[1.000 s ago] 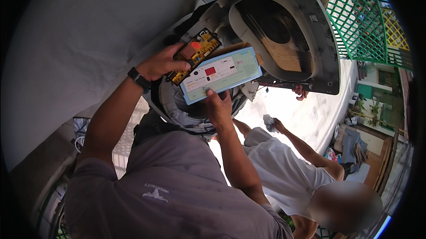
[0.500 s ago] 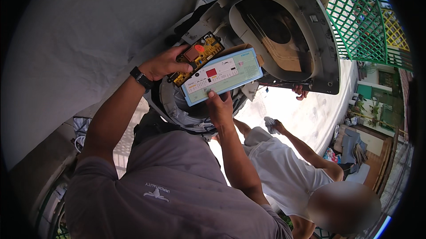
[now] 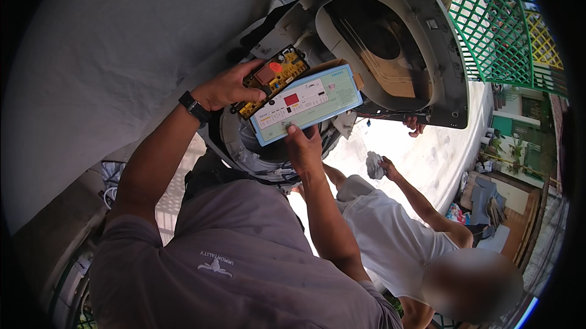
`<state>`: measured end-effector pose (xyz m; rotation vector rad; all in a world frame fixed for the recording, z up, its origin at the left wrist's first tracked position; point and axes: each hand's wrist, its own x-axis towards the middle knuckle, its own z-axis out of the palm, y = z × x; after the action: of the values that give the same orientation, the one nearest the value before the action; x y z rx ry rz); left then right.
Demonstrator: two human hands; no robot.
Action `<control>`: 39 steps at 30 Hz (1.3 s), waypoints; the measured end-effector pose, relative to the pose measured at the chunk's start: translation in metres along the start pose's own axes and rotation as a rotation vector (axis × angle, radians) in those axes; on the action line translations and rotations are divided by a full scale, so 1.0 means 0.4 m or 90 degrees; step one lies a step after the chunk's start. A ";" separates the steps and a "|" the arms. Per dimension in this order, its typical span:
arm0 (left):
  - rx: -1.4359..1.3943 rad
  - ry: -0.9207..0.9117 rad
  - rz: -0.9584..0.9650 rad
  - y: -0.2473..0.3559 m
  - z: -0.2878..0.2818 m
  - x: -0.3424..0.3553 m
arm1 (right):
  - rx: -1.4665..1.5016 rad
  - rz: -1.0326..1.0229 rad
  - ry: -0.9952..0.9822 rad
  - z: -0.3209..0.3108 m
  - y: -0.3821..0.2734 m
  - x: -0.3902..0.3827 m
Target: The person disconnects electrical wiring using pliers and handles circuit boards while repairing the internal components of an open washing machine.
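My left hand (image 3: 229, 89) is closed round one end of a circuit board (image 3: 282, 72), thumb on top. The board has a black frame, yellowish components and a round red sticker. In my right hand (image 3: 303, 148) is a light blue cardboard box (image 3: 320, 100) with a printed label, gripped at its near edge. The board lies slanted along the box's upper left edge, partly overlapping it. Both are held above the round tub (image 3: 253, 155) of what looks like a top-loading washing machine, whose opening they partly hide.
A grey top panel (image 3: 445, 66) with an oval window stands tilted up beyond the box. Another person's hands (image 3: 414, 126) hold its edges. To the right, a person in a white shirt (image 3: 390, 219) holds a grey cloth (image 3: 375, 165). A pale wall (image 3: 122, 54) rises at left.
The co-worker's hand with the grey cloth has shifted slightly, and more of the cloth shows. My hands, the board and the box have hardly moved.
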<state>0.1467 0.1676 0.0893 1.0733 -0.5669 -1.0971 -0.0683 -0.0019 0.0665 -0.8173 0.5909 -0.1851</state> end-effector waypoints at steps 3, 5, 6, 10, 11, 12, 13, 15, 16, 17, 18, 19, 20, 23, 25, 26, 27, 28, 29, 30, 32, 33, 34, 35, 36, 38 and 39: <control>0.015 -0.008 0.004 0.004 0.005 0.001 | 0.001 0.005 0.009 -0.001 0.000 -0.002; -0.002 0.018 0.004 0.001 0.008 -0.002 | 0.000 0.003 0.005 0.002 -0.002 -0.003; -0.003 0.018 0.003 0.003 0.009 -0.004 | 0.000 0.004 0.006 0.002 -0.001 -0.004; 0.006 0.021 0.000 0.014 0.011 -0.006 | -0.005 0.008 0.011 0.008 -0.004 -0.008; 0.008 0.023 -0.004 0.015 0.011 -0.007 | -0.009 0.008 0.011 0.012 -0.006 -0.010; 0.008 0.023 -0.004 0.015 0.010 -0.008 | -0.009 0.009 0.011 0.013 -0.008 -0.012; 0.012 0.023 -0.005 0.014 0.009 -0.008 | -0.011 0.013 0.014 0.015 -0.009 -0.014; 0.015 0.022 -0.007 0.016 0.009 -0.009 | -0.013 0.018 0.017 0.016 -0.011 -0.017; 0.012 0.023 -0.009 0.018 0.010 -0.010 | -0.011 0.016 0.015 0.017 -0.011 -0.017; 0.009 0.024 -0.011 0.019 0.011 -0.010 | -0.009 0.015 0.012 0.017 -0.011 -0.017; 0.009 0.024 -0.011 0.020 0.011 -0.010 | -0.009 0.015 0.012 0.016 -0.011 -0.017; 0.010 0.019 -0.009 0.020 0.011 -0.009 | -0.007 0.013 0.007 0.014 -0.010 -0.016; 0.010 0.013 -0.006 0.020 0.011 -0.008 | -0.004 0.011 0.003 0.013 -0.009 -0.015; 0.036 0.005 0.008 0.019 0.010 -0.007 | -0.002 0.014 0.008 0.014 -0.008 -0.020; 0.038 -0.004 -0.005 0.026 0.010 -0.007 | -0.001 0.011 0.004 0.012 -0.009 -0.019; 0.039 -0.012 -0.019 0.030 0.011 -0.007 | -0.001 0.009 0.000 0.011 -0.009 -0.018; 0.039 -0.012 -0.020 0.034 0.014 -0.009 | 0.001 0.009 0.000 0.012 -0.009 -0.019; 0.031 -0.006 -0.014 0.038 0.020 -0.010 | 0.004 0.006 -0.002 0.013 -0.009 -0.020; 0.023 0.001 -0.007 0.040 0.023 -0.011 | 0.006 0.003 -0.004 0.013 -0.009 -0.021; 0.023 0.001 -0.008 0.040 0.023 -0.012 | 0.007 0.003 -0.005 0.012 -0.009 -0.021; 0.033 0.000 0.007 0.037 0.021 -0.011 | 0.002 0.003 -0.001 0.011 -0.008 -0.021; 0.034 0.000 0.007 0.036 0.019 -0.010 | 0.002 0.003 -0.002 0.010 -0.007 -0.021; 0.035 -0.012 -0.002 0.035 0.016 -0.010 | 0.002 0.004 0.003 0.009 -0.006 -0.021; 0.036 -0.024 -0.012 0.035 0.014 -0.010 | 0.001 0.005 0.007 0.008 -0.005 -0.021; 0.036 -0.024 -0.012 0.035 0.014 -0.010 | 0.002 0.006 0.007 0.008 -0.006 -0.021; 0.043 -0.016 -0.018 0.037 0.014 -0.010 | 0.006 0.004 -0.005 0.007 -0.009 -0.021; 0.043 -0.014 -0.018 0.032 0.011 -0.010 | 0.006 0.005 -0.006 0.007 -0.008 -0.021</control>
<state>0.1468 0.1703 0.1032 1.1322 -0.6119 -1.1228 -0.0735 0.0008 0.0741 -0.8060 0.5839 -0.1767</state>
